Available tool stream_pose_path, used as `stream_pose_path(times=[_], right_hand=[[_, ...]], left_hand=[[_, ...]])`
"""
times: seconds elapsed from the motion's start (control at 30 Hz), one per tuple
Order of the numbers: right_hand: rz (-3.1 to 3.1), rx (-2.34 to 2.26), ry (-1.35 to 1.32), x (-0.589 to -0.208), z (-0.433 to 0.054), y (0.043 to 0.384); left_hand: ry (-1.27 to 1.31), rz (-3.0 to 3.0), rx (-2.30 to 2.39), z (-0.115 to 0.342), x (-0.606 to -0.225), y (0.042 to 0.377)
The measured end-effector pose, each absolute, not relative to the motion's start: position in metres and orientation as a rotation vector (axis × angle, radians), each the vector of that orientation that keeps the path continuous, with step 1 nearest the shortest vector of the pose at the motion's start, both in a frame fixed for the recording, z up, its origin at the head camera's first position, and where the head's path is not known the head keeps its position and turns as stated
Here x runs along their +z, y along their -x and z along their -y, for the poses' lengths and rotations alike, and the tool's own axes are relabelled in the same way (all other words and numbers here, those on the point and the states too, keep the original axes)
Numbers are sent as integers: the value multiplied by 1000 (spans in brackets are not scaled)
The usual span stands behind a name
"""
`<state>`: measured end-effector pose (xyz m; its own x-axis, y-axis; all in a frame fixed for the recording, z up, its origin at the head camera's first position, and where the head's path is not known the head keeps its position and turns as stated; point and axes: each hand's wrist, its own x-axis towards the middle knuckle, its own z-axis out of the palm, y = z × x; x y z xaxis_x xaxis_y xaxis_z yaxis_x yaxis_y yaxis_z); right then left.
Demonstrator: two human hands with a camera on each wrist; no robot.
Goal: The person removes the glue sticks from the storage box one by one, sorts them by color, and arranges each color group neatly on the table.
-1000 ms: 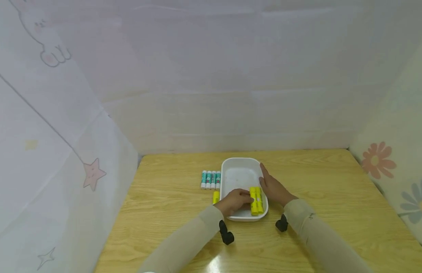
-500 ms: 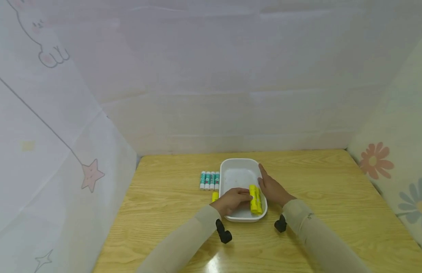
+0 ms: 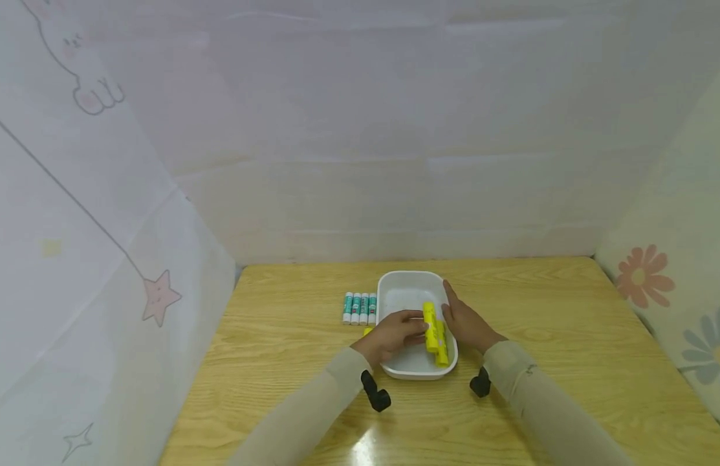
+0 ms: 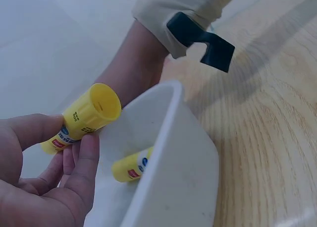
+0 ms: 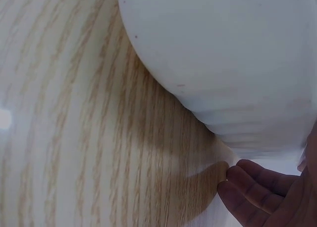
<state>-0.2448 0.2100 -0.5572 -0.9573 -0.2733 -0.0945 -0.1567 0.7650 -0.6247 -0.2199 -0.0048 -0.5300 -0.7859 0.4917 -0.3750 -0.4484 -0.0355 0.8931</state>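
Note:
My left hand (image 3: 394,333) pinches a yellow glue stick (image 3: 431,327) between thumb and fingers, over the white tray (image 3: 414,374). In the left wrist view the held glue stick (image 4: 86,119) is tilted, its hollow end toward the camera. A second yellow glue stick (image 4: 131,166) lies inside the tray, partly covered by the rim in that view. My right hand (image 3: 467,323) holds the tray's right side, thumb at the rim. Its fingers (image 5: 257,190) are by the outer wall in the right wrist view.
Several green-and-white glue sticks (image 3: 360,309) lie in a row left of the tray. Another yellow piece (image 3: 368,331) on the table shows only its end behind my left hand. The wooden table (image 3: 290,323) is bounded by fabric walls (image 3: 424,194) at the back and sides.
My left hand has lifted one yellow glue stick up and away from the other, which stays in the tray. The right hand and the tray have kept their place.

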Motion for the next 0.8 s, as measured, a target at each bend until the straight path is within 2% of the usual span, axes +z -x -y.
stream_pose_path(times=[0.43,0.8], right_hand=[[-2795,-938,336,-559,-211,244],[-2811,-922,383,-563,-214,247]], left_hand=[[-62,-1558,1975,35,-506,211],[-66,-1629,2035,108,-504,204]])
